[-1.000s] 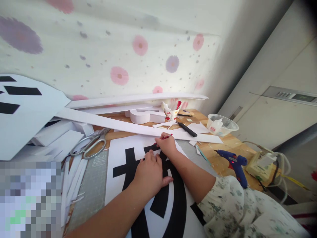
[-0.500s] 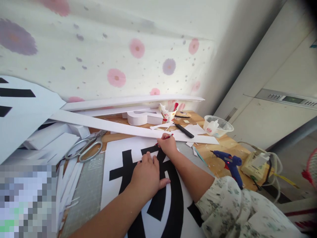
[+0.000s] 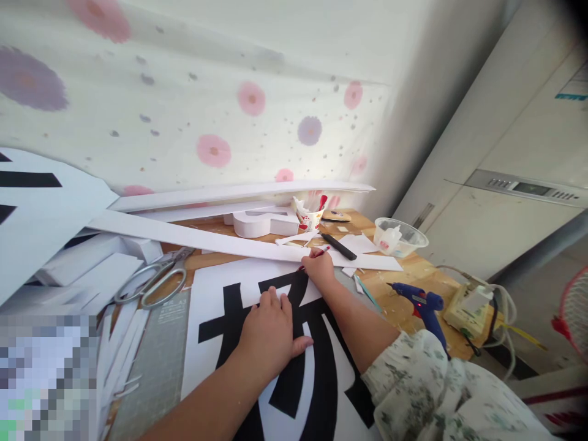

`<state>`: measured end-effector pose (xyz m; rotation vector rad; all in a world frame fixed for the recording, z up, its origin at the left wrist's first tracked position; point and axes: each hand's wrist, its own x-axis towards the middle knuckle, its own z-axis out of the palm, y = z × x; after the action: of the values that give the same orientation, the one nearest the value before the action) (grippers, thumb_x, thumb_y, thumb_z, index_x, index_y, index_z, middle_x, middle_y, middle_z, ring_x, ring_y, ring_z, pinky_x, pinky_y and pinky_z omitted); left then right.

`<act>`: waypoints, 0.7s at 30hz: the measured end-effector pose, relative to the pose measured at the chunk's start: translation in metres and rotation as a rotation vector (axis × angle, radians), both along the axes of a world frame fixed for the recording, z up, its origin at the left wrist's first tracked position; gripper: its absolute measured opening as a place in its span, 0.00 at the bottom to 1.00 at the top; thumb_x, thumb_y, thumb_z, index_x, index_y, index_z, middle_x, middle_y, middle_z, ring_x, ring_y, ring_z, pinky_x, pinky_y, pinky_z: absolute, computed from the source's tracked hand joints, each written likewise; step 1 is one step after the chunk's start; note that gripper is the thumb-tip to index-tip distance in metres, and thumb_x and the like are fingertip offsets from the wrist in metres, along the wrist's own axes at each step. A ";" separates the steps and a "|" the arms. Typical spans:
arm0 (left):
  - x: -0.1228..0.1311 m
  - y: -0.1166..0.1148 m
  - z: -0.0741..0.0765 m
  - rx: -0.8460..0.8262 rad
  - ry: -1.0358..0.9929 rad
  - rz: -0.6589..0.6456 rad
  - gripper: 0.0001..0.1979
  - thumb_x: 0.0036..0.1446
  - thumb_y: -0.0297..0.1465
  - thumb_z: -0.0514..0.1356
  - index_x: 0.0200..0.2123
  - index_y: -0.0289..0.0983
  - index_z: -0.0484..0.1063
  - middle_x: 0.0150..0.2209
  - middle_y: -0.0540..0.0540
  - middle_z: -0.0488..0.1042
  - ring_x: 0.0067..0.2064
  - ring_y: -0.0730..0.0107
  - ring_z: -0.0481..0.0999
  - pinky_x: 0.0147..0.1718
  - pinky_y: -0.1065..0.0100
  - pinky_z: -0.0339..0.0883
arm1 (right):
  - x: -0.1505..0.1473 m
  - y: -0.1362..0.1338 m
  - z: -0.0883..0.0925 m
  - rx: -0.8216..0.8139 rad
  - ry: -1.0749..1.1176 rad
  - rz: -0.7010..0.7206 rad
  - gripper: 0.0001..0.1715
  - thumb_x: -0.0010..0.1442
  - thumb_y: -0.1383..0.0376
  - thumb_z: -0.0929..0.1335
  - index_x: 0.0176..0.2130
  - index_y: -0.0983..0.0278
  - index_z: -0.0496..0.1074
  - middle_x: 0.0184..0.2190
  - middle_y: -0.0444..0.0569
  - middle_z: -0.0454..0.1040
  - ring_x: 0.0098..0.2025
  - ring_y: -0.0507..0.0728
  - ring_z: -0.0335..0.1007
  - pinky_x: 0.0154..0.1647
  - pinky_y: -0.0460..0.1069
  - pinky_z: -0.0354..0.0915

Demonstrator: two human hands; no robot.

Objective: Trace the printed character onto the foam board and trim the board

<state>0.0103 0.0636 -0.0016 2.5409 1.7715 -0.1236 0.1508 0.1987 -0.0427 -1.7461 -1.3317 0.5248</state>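
Observation:
A white sheet [image 3: 206, 283] lies on the grey cutting mat [image 3: 168, 334], bearing a large black cut-shape character [image 3: 324, 380]. My left hand [image 3: 271, 324] lies flat on the black strokes, fingers stretched and thumb out to the side. In my right hand [image 3: 320, 269] is a slim pen [image 3: 327, 248], reddish at its upper end, gripped in a pinch. Its tip is down by the upper edge of the black shape; the fine point is too small to make out clearly. Just beyond that hand runs a long white strip [image 3: 220, 242].
Silver scissors [image 3: 158, 285] and white offcuts [image 3: 122, 355] lie at left. A black cutter [image 3: 339, 246], a paper cup [image 3: 310, 219] and a clear plastic tub [image 3: 411, 239] stand behind. On the right are a blue glue gun [image 3: 425, 303] and a power strip [image 3: 466, 309] with cables.
My right hand and the pen have slid a little to the right along the black shape's upper edge. The left hand stays in place on the character. The view has shifted slightly.

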 end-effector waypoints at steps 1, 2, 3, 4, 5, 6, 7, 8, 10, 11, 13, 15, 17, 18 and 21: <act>0.000 0.000 0.000 -0.002 0.002 0.001 0.43 0.53 0.53 0.55 0.61 0.25 0.57 0.61 0.24 0.56 0.59 0.42 0.60 0.51 0.52 0.61 | 0.001 0.000 0.001 0.002 -0.005 -0.006 0.08 0.40 0.68 0.63 0.17 0.59 0.57 0.11 0.40 0.63 0.19 0.55 0.65 0.22 0.47 0.58; 0.000 0.000 0.001 -0.004 0.003 0.002 0.43 0.53 0.53 0.55 0.61 0.25 0.57 0.61 0.24 0.56 0.59 0.42 0.60 0.51 0.52 0.62 | 0.002 0.000 0.001 0.005 -0.010 -0.011 0.08 0.40 0.68 0.63 0.16 0.59 0.56 0.11 0.40 0.62 0.19 0.55 0.64 0.22 0.47 0.57; 0.000 0.000 0.001 -0.005 0.004 0.002 0.43 0.53 0.53 0.55 0.61 0.25 0.57 0.61 0.23 0.56 0.59 0.42 0.60 0.51 0.52 0.62 | 0.003 0.000 0.002 0.007 -0.015 -0.015 0.08 0.40 0.68 0.63 0.16 0.59 0.56 0.11 0.40 0.61 0.19 0.55 0.64 0.22 0.47 0.57; 0.000 0.000 0.000 -0.006 0.005 0.002 0.43 0.53 0.53 0.55 0.61 0.25 0.57 0.61 0.23 0.56 0.59 0.42 0.60 0.51 0.52 0.62 | 0.004 0.000 0.002 0.010 -0.020 -0.019 0.09 0.40 0.68 0.63 0.16 0.59 0.56 0.11 0.40 0.60 0.19 0.55 0.63 0.22 0.47 0.57; 0.000 0.000 0.000 -0.005 0.004 0.002 0.43 0.53 0.53 0.55 0.61 0.25 0.57 0.61 0.23 0.56 0.59 0.42 0.60 0.50 0.52 0.62 | 0.005 0.001 0.003 0.012 -0.025 -0.024 0.09 0.39 0.68 0.63 0.16 0.58 0.55 0.11 0.40 0.60 0.19 0.55 0.62 0.23 0.47 0.56; 0.000 0.000 -0.001 -0.003 0.003 0.002 0.43 0.53 0.53 0.55 0.61 0.25 0.57 0.61 0.23 0.56 0.59 0.42 0.60 0.50 0.52 0.62 | 0.006 0.001 0.003 0.013 -0.028 -0.028 0.09 0.39 0.68 0.63 0.16 0.58 0.55 0.11 0.40 0.60 0.19 0.55 0.61 0.23 0.47 0.56; -0.001 0.000 -0.001 0.000 0.002 0.001 0.43 0.53 0.53 0.55 0.61 0.25 0.57 0.61 0.23 0.56 0.59 0.42 0.60 0.51 0.52 0.62 | 0.006 0.001 0.003 0.015 -0.031 -0.034 0.09 0.39 0.68 0.62 0.16 0.58 0.54 0.11 0.40 0.59 0.19 0.55 0.61 0.22 0.47 0.55; -0.001 0.000 -0.002 0.003 0.002 0.000 0.43 0.53 0.52 0.55 0.61 0.25 0.57 0.61 0.23 0.56 0.59 0.42 0.60 0.51 0.52 0.62 | 0.007 0.002 0.003 0.016 -0.033 -0.039 0.09 0.39 0.68 0.62 0.16 0.58 0.54 0.11 0.40 0.58 0.19 0.55 0.60 0.22 0.47 0.55; -0.001 0.000 -0.002 0.006 0.002 -0.001 0.43 0.53 0.53 0.55 0.61 0.25 0.57 0.61 0.23 0.56 0.59 0.42 0.60 0.51 0.52 0.62 | 0.008 0.003 0.003 0.021 -0.035 -0.051 0.09 0.39 0.68 0.62 0.16 0.58 0.53 0.11 0.40 0.57 0.19 0.55 0.59 0.22 0.47 0.54; -0.001 0.000 -0.002 0.006 0.003 -0.001 0.43 0.53 0.53 0.55 0.61 0.25 0.57 0.61 0.23 0.56 0.59 0.42 0.60 0.51 0.52 0.62 | 0.009 0.003 0.002 0.025 -0.036 -0.057 0.09 0.39 0.68 0.62 0.16 0.58 0.53 0.12 0.40 0.57 0.19 0.55 0.59 0.22 0.47 0.53; -0.001 0.000 -0.001 0.005 0.004 0.001 0.43 0.53 0.53 0.55 0.61 0.25 0.57 0.61 0.23 0.56 0.58 0.42 0.61 0.50 0.52 0.63 | 0.012 0.004 0.002 0.033 -0.036 -0.068 0.09 0.40 0.67 0.61 0.16 0.58 0.53 0.12 0.39 0.56 0.19 0.55 0.59 0.22 0.47 0.53; 0.000 -0.001 0.000 0.005 0.004 0.002 0.43 0.53 0.52 0.55 0.61 0.24 0.57 0.61 0.23 0.56 0.58 0.41 0.62 0.50 0.52 0.63 | 0.014 0.005 0.001 0.041 -0.034 -0.078 0.09 0.40 0.67 0.61 0.16 0.58 0.53 0.12 0.39 0.56 0.19 0.55 0.60 0.22 0.47 0.54; 0.000 -0.001 0.001 0.003 0.005 0.001 0.42 0.53 0.52 0.56 0.61 0.24 0.58 0.61 0.23 0.56 0.58 0.41 0.62 0.49 0.52 0.64 | 0.017 0.006 0.001 0.049 -0.028 -0.086 0.09 0.41 0.68 0.62 0.17 0.58 0.53 0.12 0.39 0.57 0.19 0.55 0.61 0.22 0.47 0.54; 0.000 0.000 0.001 0.002 0.005 0.001 0.42 0.53 0.52 0.56 0.61 0.25 0.58 0.61 0.23 0.56 0.58 0.41 0.62 0.49 0.51 0.64 | 0.019 0.007 0.000 0.053 -0.024 -0.087 0.10 0.41 0.68 0.62 0.17 0.58 0.53 0.12 0.40 0.57 0.19 0.55 0.61 0.22 0.47 0.55; 0.000 0.000 0.000 0.001 0.009 -0.001 0.42 0.53 0.52 0.55 0.61 0.25 0.57 0.61 0.23 0.56 0.58 0.41 0.62 0.50 0.52 0.63 | 0.022 0.009 -0.002 0.068 -0.012 -0.075 0.10 0.42 0.69 0.62 0.17 0.58 0.54 0.12 0.40 0.58 0.19 0.55 0.62 0.21 0.47 0.56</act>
<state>0.0100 0.0633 -0.0011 2.5459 1.7733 -0.1342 0.1730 0.2077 -0.0452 -1.7381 -1.2726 0.4229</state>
